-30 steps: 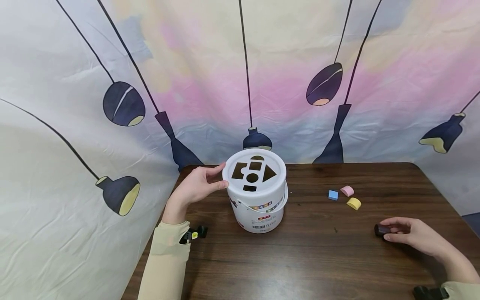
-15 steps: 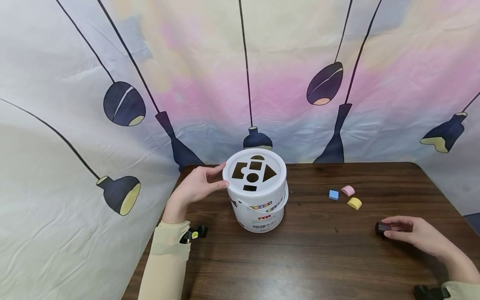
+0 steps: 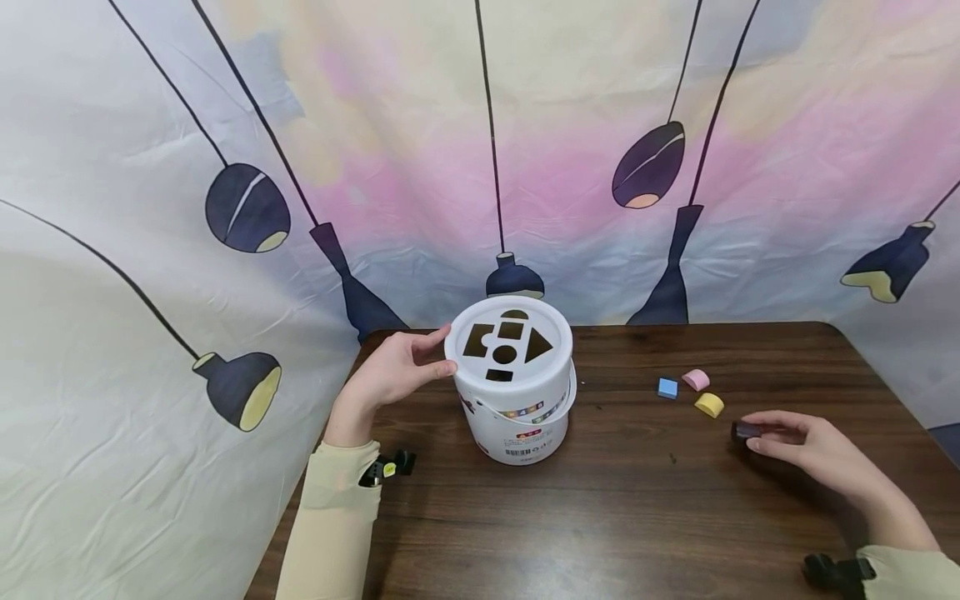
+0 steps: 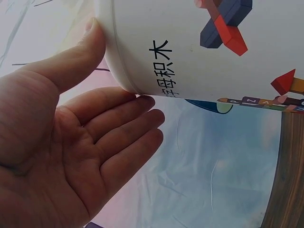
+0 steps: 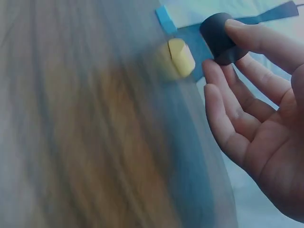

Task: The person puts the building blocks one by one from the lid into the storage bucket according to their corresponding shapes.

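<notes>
A white bucket (image 3: 513,425) with a lid (image 3: 457,333) pierced by shaped holes stands upright on the table. My left hand (image 3: 393,367) touches the lid's left rim, thumb at the front and index finger further back. In the left wrist view, the thumb (image 4: 78,59) and index fingertip lie against the rim while the other fingers extend loosely below. At the right, my right hand (image 3: 817,450) pinches a black cylindrical block (image 5: 218,38) between thumb and fingers. Beyond it lie a yellow half-round block (image 3: 709,406), a pink half-round block (image 3: 696,380) and a blue rectangular block (image 3: 667,388).
The brown wooden table (image 3: 600,533) runs back to a cloth backdrop (image 3: 585,167) printed with hanging lamps. A white carrying handle (image 3: 573,392) hangs along the bucket's right side. A dark wrist mount (image 3: 386,469) sits on the left sleeve.
My right hand has moved slightly left and away from me with the black cylindrical block, toward the three small blocks. My left hand stays at the bucket's rim.
</notes>
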Demonstrator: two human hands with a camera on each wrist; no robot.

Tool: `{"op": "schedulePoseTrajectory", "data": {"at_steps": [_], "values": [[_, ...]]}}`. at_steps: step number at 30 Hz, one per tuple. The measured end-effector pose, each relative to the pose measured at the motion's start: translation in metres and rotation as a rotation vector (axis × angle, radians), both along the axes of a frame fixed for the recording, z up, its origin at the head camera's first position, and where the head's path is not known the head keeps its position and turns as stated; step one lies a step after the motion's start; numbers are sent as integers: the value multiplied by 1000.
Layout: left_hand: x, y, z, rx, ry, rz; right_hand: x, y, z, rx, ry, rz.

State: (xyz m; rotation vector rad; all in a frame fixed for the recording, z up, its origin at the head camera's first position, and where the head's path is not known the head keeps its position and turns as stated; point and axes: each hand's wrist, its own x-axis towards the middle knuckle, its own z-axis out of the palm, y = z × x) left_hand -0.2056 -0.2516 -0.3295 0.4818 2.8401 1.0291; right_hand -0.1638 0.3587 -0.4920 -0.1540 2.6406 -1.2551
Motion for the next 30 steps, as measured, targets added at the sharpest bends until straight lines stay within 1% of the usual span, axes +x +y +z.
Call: {"op": "schedulePoseTrajectory", "data": {"at_steps": [7,14,19,24,27,30], "values": [[-1,1,0,-6,4,-9,-13,-29,13,-36,46,8],[-1,1,0,-5,0,-10,-24,-64,31,-174,153,71],[-1,0,0,-6,3,-11,-32,-90,45,-234,211,120],[-1,0,0,-5,6,-7,-39,-114,68,-259,250,168],[0,0,1,-5,6,-7,-43,-131,85,-298,275,187],[0,1,1,4,-2,-4,-45,-147,101,-349,301,187]]}}
